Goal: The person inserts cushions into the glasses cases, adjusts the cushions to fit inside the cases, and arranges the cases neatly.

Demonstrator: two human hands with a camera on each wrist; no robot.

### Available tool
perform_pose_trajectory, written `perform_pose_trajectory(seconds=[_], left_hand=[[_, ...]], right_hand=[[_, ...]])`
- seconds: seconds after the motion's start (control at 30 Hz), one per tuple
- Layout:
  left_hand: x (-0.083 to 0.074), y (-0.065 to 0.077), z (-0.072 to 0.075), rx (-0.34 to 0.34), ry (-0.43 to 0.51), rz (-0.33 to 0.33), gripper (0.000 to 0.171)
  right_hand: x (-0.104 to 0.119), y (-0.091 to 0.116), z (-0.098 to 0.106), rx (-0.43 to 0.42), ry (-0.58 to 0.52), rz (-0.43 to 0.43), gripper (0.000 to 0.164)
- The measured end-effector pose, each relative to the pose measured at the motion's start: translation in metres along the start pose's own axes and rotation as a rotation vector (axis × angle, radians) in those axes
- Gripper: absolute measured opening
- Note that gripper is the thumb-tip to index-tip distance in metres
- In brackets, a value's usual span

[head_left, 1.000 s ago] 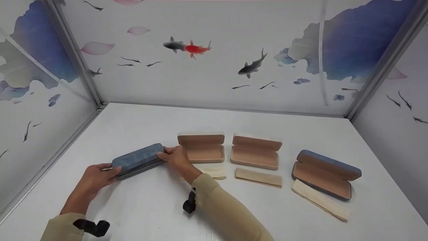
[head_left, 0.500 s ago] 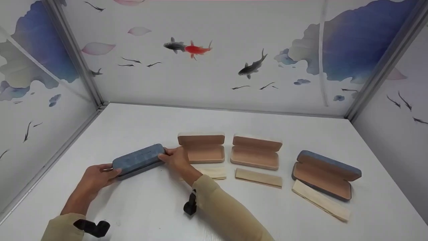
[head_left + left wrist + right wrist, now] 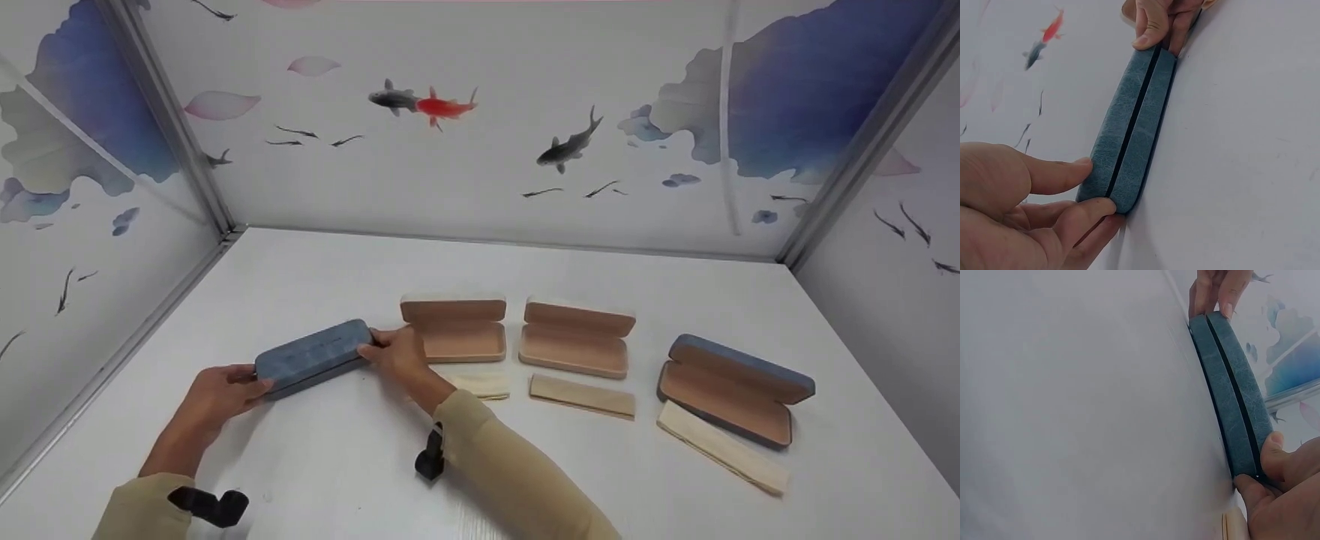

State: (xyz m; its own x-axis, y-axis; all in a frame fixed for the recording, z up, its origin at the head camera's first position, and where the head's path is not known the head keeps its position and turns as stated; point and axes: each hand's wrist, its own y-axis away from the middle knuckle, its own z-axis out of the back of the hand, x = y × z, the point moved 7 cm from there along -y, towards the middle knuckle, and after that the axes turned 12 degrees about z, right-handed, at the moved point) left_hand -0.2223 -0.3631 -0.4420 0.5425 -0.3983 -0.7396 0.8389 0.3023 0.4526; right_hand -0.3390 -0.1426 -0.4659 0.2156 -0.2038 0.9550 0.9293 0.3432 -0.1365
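A blue glasses case [image 3: 313, 358] lies on the left part of the table, its lid nearly closed. A narrow dark gap runs along its front in both wrist views. My left hand [image 3: 217, 396] grips the case's left end, thumb at the lid and fingers at the end and lower half. At the right end, my right hand [image 3: 401, 360] pinches it, with the thumb on the lid [image 3: 1234, 365] and a finger at the base [image 3: 1220, 394]. Whatever is inside the case is hidden.
Two pale glasses cases [image 3: 466, 341] [image 3: 574, 351] stand open right of my right hand. Farther right is an open blue case [image 3: 726, 401]. Folded cloths [image 3: 581, 397] [image 3: 721, 448] lie before them; another cloth [image 3: 480, 386] is partly behind my right arm. Printed panels [image 3: 480, 172] border the table.
The lid of the held blue glasses case has come down a little, and the gap at its front has narrowed. Both hands stay at its ends.
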Motion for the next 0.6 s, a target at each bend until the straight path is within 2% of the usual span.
perform_pose_trajectory(seconds=[0.27, 0.6], left_hand=[[0.0004, -0.001, -0.0004, -0.003, 0.02, 0.007, 0.065], [0.001, -0.0004, 0.0021, -0.016, 0.002, 0.007, 0.062]], right_hand=[[0.0004, 0.0014, 0.0018, 0.006, -0.015, -0.002, 0.039], [0.008, -0.0006, 0.0021, 0.075, 0.034, -0.052, 0.046]])
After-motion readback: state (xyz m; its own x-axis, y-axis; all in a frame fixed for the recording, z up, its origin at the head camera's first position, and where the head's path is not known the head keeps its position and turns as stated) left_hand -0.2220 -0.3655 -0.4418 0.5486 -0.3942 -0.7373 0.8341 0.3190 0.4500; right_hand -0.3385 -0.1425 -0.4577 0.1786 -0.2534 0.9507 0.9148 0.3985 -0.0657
